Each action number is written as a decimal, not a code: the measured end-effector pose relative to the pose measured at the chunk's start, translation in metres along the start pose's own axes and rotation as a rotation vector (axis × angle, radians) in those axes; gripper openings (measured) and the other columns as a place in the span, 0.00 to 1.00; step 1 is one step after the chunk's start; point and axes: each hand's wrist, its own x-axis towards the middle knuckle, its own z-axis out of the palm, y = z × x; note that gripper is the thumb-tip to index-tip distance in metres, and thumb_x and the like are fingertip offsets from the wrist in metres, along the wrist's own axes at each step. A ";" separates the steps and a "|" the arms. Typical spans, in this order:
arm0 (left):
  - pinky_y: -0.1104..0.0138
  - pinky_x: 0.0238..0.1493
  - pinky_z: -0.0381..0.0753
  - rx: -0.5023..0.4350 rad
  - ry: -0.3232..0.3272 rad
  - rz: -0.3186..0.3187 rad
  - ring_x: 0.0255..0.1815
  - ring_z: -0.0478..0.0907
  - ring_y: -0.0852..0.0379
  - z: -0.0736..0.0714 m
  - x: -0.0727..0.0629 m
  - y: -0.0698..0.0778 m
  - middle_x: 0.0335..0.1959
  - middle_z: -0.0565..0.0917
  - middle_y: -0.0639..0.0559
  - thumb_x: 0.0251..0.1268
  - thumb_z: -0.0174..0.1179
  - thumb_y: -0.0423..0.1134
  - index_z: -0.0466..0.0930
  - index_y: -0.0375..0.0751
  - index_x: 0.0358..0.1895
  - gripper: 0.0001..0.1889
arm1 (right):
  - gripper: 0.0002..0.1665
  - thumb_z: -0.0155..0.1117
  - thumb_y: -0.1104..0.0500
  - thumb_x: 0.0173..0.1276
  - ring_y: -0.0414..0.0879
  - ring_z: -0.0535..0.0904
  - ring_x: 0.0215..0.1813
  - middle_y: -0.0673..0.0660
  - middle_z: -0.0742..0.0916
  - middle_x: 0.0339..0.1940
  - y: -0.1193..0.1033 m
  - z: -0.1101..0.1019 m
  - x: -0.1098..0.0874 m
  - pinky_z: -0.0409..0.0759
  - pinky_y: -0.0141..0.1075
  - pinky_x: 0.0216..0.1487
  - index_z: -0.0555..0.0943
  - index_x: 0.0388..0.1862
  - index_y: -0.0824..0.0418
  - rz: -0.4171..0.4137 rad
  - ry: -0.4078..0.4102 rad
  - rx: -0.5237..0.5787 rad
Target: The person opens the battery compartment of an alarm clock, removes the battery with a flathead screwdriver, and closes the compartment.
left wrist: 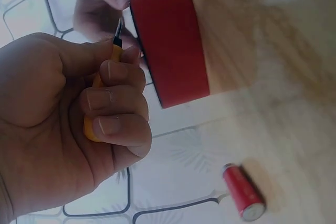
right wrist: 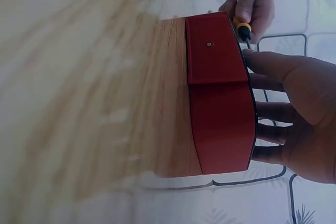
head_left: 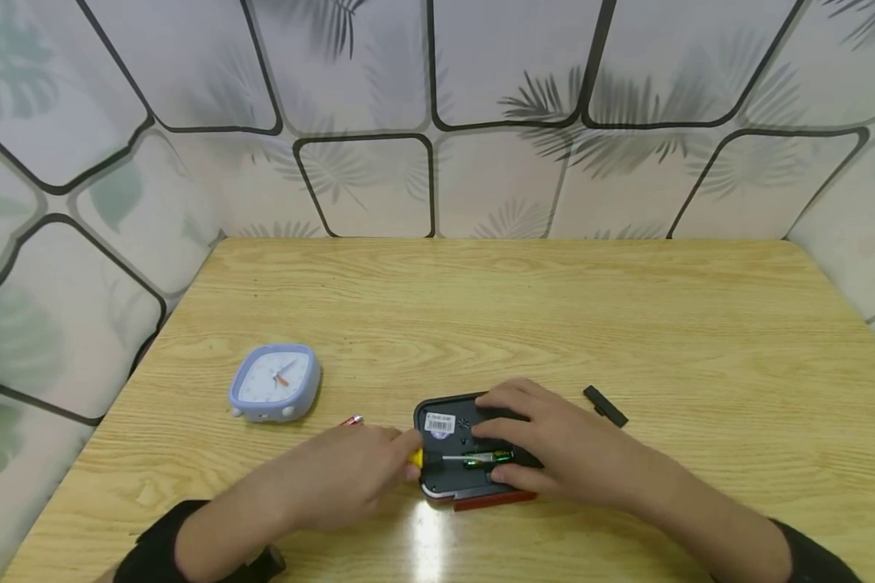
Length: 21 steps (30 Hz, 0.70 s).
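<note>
A red-sided device with a black back (head_left: 437,476) lies back up on the table, with a barcode label and an uncovered battery compartment. In it sits a green battery (head_left: 475,463). My left hand (head_left: 360,474) grips the yellow handle of a screwdriver (left wrist: 115,53), fingers curled round it, at the device's left edge. The screwdriver's metal shaft reaches over the compartment to the battery's end. My right hand (head_left: 561,441) rests on the right part of the back with fingers spread, the thumb beside the battery. In the right wrist view, the red side (right wrist: 223,124) faces the camera.
A blue alarm clock (head_left: 275,385) stands to the left. A red battery (left wrist: 244,192) lies on the table just beyond my left hand. To the right, past my right hand, is a small black cover strip (head_left: 605,406). A patterned wall borders the table (head_left: 481,308).
</note>
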 end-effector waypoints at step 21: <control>0.73 0.25 0.69 0.001 0.094 0.042 0.22 0.66 0.70 -0.013 -0.012 -0.008 0.21 0.75 0.65 0.79 0.61 0.43 0.83 0.48 0.33 0.11 | 0.24 0.73 0.48 0.74 0.50 0.76 0.74 0.52 0.83 0.70 -0.001 -0.002 -0.001 0.83 0.48 0.70 0.84 0.66 0.49 0.024 -0.086 -0.039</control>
